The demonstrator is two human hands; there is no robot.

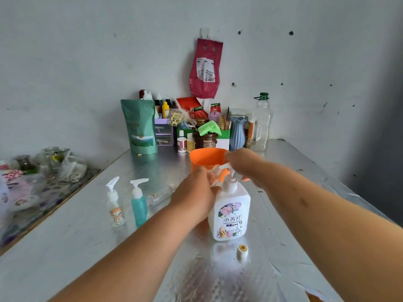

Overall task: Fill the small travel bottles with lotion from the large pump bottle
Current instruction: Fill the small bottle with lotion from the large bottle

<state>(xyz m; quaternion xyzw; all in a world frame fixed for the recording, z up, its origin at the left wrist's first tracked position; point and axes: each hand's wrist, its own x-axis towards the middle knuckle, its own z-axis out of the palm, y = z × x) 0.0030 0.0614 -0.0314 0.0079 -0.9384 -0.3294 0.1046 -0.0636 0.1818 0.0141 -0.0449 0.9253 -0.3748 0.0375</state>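
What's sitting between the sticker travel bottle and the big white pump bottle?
Head view: the teal travel bottle, a clear plastic piece lying flat, then the left hand.

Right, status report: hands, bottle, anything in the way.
Left hand gripping small clear travel bottle, neck at the nozzle. Right hand curled over large pump bottle head. Loose cap on table in front, apart from both.

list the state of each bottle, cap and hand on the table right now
large pump bottle: upright, pump fitted
small travel bottle: uncapped, tilted, mouth at the pump spout
left hand: grips the small travel bottle
right hand: rests on the pump head
teal pump bottle: upright, pump on, looks full
clear pump bottle: upright, pump on, looks empty
loose cap: off, set on the table
orange cup: upright, open
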